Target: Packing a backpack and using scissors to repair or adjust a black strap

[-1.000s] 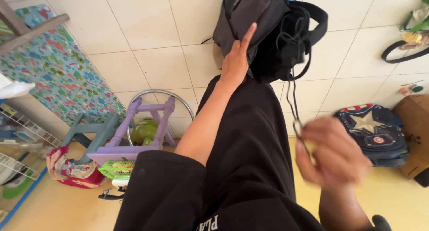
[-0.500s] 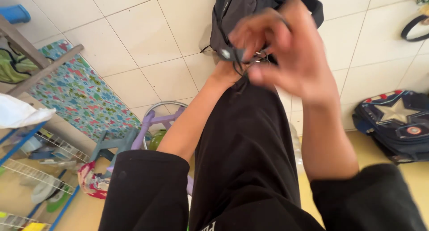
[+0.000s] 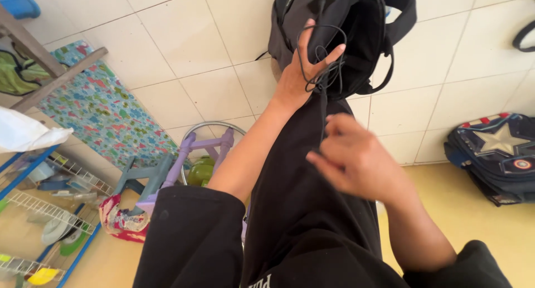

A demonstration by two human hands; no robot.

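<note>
Holding up the black fabric garment [image 3: 312, 210] with left hand [image 3: 304, 76], thin black cord [image 3: 317, 59] looped over fingers; right hand [image 3: 356, 162] probably pinching cord, blurry. Keeping cord taut.

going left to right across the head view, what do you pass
blue wire rack → patterned cloth → purple stool → left hand holding a black cord → right hand → black bag on the wall → star backpack
</note>
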